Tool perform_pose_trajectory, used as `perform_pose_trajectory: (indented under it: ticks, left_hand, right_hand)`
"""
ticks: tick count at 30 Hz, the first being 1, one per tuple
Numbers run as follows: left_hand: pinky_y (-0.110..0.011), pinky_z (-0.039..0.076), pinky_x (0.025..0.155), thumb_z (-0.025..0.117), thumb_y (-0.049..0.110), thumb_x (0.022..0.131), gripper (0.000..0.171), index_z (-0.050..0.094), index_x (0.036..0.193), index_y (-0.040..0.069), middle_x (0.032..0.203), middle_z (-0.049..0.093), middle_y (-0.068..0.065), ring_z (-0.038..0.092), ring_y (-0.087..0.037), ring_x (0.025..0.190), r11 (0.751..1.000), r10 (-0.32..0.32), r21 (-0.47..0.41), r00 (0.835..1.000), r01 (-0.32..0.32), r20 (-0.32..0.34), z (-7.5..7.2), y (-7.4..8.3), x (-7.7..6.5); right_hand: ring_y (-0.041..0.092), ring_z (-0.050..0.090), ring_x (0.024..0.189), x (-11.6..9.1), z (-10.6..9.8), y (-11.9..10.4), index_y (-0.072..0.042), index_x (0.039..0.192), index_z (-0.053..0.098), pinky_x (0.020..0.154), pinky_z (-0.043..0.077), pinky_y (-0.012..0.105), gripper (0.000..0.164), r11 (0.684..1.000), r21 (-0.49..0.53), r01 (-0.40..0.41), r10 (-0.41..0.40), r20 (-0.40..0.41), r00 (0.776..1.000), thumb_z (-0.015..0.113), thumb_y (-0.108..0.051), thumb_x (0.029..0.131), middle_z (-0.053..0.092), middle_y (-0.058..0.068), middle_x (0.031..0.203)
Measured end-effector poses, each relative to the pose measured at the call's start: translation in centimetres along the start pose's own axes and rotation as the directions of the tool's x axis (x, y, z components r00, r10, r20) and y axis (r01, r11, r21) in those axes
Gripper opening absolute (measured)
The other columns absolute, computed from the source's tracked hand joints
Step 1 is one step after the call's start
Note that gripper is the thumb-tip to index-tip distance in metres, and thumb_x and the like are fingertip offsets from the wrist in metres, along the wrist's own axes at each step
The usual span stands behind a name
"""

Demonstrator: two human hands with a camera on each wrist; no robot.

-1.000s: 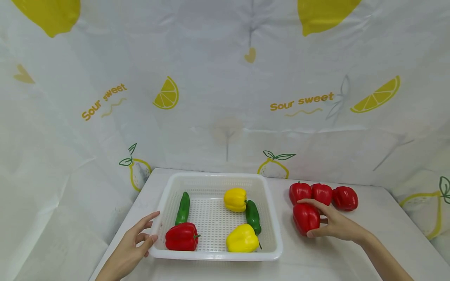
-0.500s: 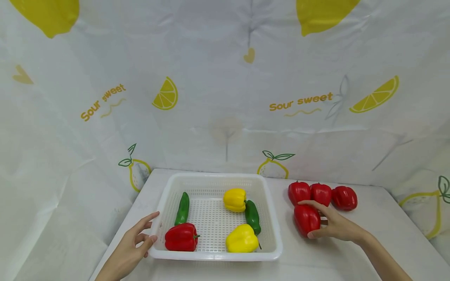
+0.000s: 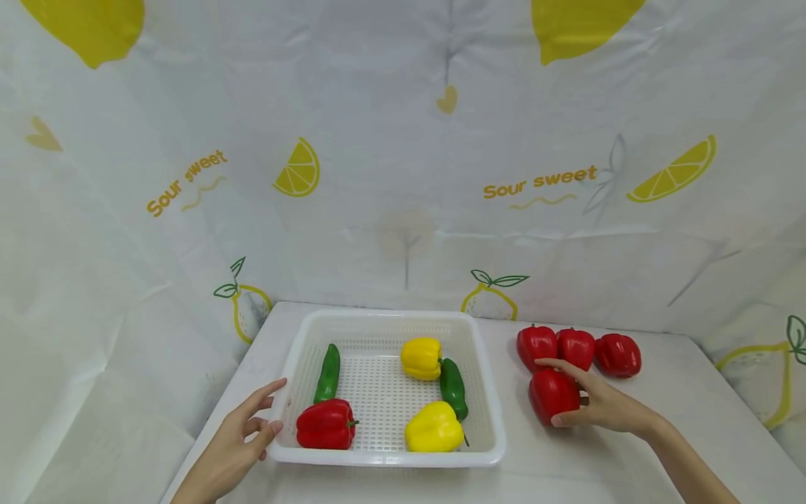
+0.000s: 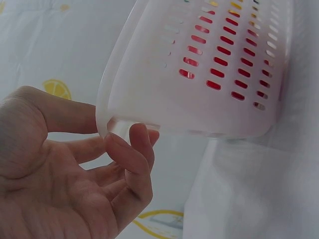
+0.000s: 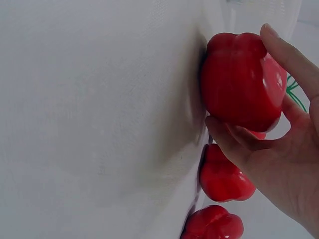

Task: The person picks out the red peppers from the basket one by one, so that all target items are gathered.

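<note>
With fingertips and thumb, my right hand [image 3: 601,402] grips a red bell pepper [image 3: 553,397] on the table, right of a white basket [image 3: 384,458]. The right wrist view shows this pepper [image 5: 239,82] between thumb and fingers, close against the tabletop. My left hand [image 3: 236,444] holds the basket's left rim near the front corner; in the left wrist view its fingers [image 4: 132,159] curl under the rim. Inside the basket lie a red bell pepper [image 3: 325,425], two yellow bell peppers [image 3: 434,428] and two long green peppers [image 3: 327,374].
Three more red bell peppers [image 3: 576,348] stand in a row behind the gripped one, at the table's back right. A lemon-printed white sheet [image 3: 403,175] hangs behind the table and along its sides. The table [image 3: 667,413] has a white top.
The gripped red bell pepper has shifted slightly to the right and turned a little in my right hand. My left hand and the basket stay in place.
</note>
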State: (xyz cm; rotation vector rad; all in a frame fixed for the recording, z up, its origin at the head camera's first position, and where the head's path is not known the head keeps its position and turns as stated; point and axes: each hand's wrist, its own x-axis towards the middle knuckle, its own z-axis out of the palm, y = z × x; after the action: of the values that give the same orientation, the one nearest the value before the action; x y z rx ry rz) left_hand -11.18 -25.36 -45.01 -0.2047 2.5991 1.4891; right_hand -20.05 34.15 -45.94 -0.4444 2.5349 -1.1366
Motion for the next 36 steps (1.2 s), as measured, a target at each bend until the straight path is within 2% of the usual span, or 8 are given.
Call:
perform_pose_trajectory:
  ticks: [8, 21, 29, 36]
  left_hand:
    - [-0.027, 0.064, 0.071, 0.079, 0.023, 0.099, 0.076, 0.042, 0.166, 0.022, 0.153, 0.054, -0.027, 0.067, -0.019, 0.090, 1.000, 0.003, -0.012, 1.000, -0.003, 0.000, 0.0, 0.1, 0.0]
    - [-0.027, 0.063, 0.070, 0.078, 0.018, 0.099, 0.076, 0.042, 0.165, 0.022, 0.153, 0.054, -0.026, 0.067, -0.019, 0.090, 1.000, 0.012, -0.023, 1.000, -0.011, 0.003, -0.1, 0.0, 0.0]
    - [-0.027, 0.064, 0.070, 0.079, 0.018, 0.099, 0.076, 0.042, 0.165, 0.021, 0.152, 0.054, -0.026, 0.068, -0.020, 0.090, 1.000, 0.014, -0.020, 1.000, -0.014, 0.000, 0.0, 0.0, -0.1]
    - [-0.027, 0.064, 0.070, 0.079, 0.018, 0.098, 0.076, 0.043, 0.165, 0.021, 0.152, 0.055, -0.026, 0.068, -0.020, 0.090, 1.000, 0.014, -0.020, 1.000, -0.014, -0.002, 0.0, 0.0, -0.1]
  right_hand:
    - [0.051, 0.048, 0.136, 0.0, -0.3, 0.0, -0.013, 0.162, 0.039, 0.088, 0.068, 0.051, 0.101, 1.000, 0.002, -0.002, 0.002, 0.013, 1.000, 0.095, -0.022, 0.078, 0.045, 0.032, 0.152]
    - [0.056, 0.046, 0.137, 0.2, -0.1, 0.3, -0.011, 0.160, 0.042, 0.087, 0.068, 0.053, 0.098, 1.000, 0.002, -0.024, 0.024, -0.021, 0.999, 0.096, -0.022, 0.079, 0.042, 0.034, 0.153]
    - [0.056, 0.046, 0.137, -0.1, -0.4, -0.4, -0.013, 0.160, 0.042, 0.089, 0.067, 0.056, 0.097, 1.000, -0.018, 0.003, -0.003, -0.018, 1.000, 0.095, -0.024, 0.080, 0.044, 0.033, 0.153]
    - [0.048, 0.053, 0.133, -0.7, -1.7, -1.3, -0.007, 0.160, 0.039, 0.087, 0.068, 0.044, 0.095, 0.998, -0.048, 0.041, -0.040, 0.003, 0.999, 0.092, -0.021, 0.083, 0.050, 0.032, 0.149]
